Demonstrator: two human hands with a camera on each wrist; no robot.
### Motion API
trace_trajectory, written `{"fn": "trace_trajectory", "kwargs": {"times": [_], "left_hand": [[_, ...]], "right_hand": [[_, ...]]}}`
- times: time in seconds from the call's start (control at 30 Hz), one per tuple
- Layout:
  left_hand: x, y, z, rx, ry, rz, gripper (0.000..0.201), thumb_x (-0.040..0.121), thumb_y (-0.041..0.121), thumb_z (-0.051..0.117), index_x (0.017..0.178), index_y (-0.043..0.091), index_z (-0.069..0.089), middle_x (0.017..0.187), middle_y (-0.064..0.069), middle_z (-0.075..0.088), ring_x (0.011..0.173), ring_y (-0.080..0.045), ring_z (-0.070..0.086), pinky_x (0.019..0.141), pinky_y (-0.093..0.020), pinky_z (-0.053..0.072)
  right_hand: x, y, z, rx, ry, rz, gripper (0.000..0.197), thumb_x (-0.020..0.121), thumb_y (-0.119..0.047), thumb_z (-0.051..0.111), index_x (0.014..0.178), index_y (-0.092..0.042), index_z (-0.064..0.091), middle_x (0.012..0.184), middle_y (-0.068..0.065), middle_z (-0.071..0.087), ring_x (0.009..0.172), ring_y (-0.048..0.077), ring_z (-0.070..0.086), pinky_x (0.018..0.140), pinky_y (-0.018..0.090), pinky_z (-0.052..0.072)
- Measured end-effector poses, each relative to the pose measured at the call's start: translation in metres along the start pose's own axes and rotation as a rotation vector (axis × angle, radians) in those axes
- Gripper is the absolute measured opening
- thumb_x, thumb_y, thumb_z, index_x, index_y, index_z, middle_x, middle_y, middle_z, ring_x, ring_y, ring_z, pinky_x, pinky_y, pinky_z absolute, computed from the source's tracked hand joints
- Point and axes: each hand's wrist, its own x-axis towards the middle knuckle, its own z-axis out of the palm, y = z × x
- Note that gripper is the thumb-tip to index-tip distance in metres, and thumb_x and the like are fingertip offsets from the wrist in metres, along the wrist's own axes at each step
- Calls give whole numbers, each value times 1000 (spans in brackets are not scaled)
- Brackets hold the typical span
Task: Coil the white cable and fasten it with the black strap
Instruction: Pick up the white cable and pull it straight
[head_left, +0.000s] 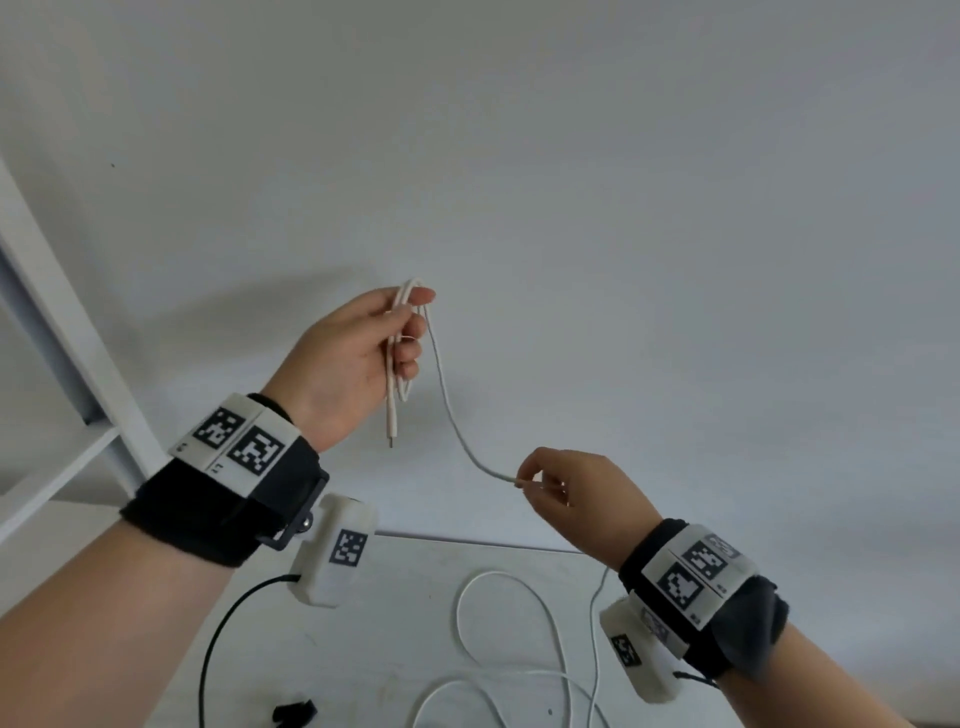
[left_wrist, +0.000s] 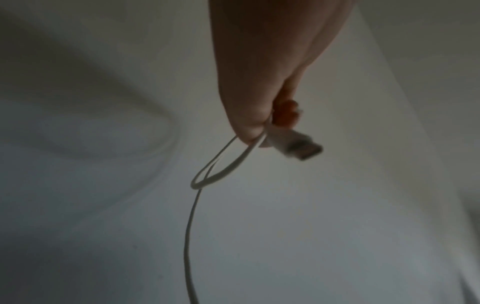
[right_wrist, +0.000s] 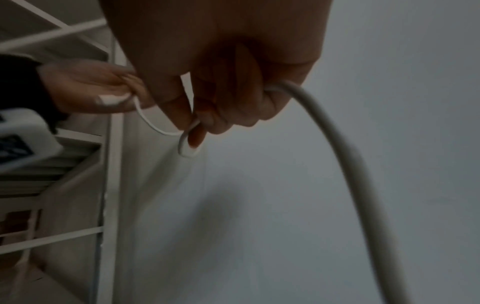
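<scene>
Plain pale grey-white painted wall (head_left: 571, 156) fills most of the head view, matte, one tiny dark speck upper left. Soft, even light; a faint blurred shadow falls on the wall left of centre. White metal shelving frame (head_left: 47, 291) stands at the left edge against the wall, slanted upright and a horizontal shelf board. In the right wrist view the same white frame (right_wrist: 109, 185) shows thin crossbars and what look like stacked flat items on a shelf, blurred. Below, a white flat worktop (head_left: 405, 623) meets the wall along a dark seam, surface slightly scuffed.
</scene>
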Motion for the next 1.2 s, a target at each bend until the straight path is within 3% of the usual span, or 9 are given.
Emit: {"fn": "trace_trajectory", "kwargs": {"times": [0.1,0.27,0.4,0.5,0.67,0.73,0.93,1.07,1.2], "left_hand": [[-4,-7,5,121,-49,-2,23,99,7,37,111,7,57,88,-7,67,79,-21,66,72,-26,57],[-12,-17,10,334,-116,-66,20,99,13,40,111,17,56,99,-8,74,92,-31,70,92,-38,51],[-19,-28,17,438,-188,-113,20,99,15,42,111,20,56,93,0,76,80,-19,72,76,-24,54],[-26,-33,22,408,-227,-167,21,99,21,43,114,18,56,96,-6,75,79,-29,73,73,-24,56],[-32,-38,24,448,-219,-165,22,99,25,41,116,24,55,86,-3,75,51,-20,64,61,-25,54],[-34,-42,23,433,-215,-148,22,99,23,41,116,22,56,73,-2,72,40,-13,50,56,-27,53],[-41,-45,24,411,-213,-204,26,101,19,35,103,9,60,55,3,32,40,-7,20,42,-21,20],[-45,-38,22,425,-258,-250,34,100,28,35,85,10,60,55,4,25,42,-8,16,42,-21,12],[-46,-29,13,376,-276,-299,28,96,26,43,75,12,55,52,6,23,40,-8,14,40,-21,9]], "right_hand": [[-2,-21,-7,-73,-40,-124,13,88,-27,50,94,-25,61,67,-14,47,66,8,47,64,28,44],[1,-43,-24,-90,-2,-272,17,91,-30,48,100,-28,63,78,-14,49,71,8,49,67,30,47],[10,-54,-36,-40,97,-332,21,88,-33,48,97,-28,66,75,-8,53,67,14,52,61,37,48],[18,-57,-42,-1,185,-320,22,86,-31,49,92,-25,69,72,-3,55,63,16,52,58,39,48],[24,-53,-44,56,275,-211,14,83,-27,63,93,-20,56,68,-8,54,56,4,47,57,14,39],[25,-50,-45,75,280,-174,21,79,-32,67,88,-20,52,66,-6,55,54,4,47,57,15,39],[30,-40,-50,87,227,-125,42,63,-48,76,63,-18,46,51,-8,43,48,10,36,49,21,32],[30,-33,-52,110,192,-82,49,52,-62,69,55,-21,42,47,-9,38,46,10,34,47,17,28],[31,-14,-46,345,105,-3,36,68,-37,74,55,-18,47,43,-11,37,41,5,33,43,10,28]]}}
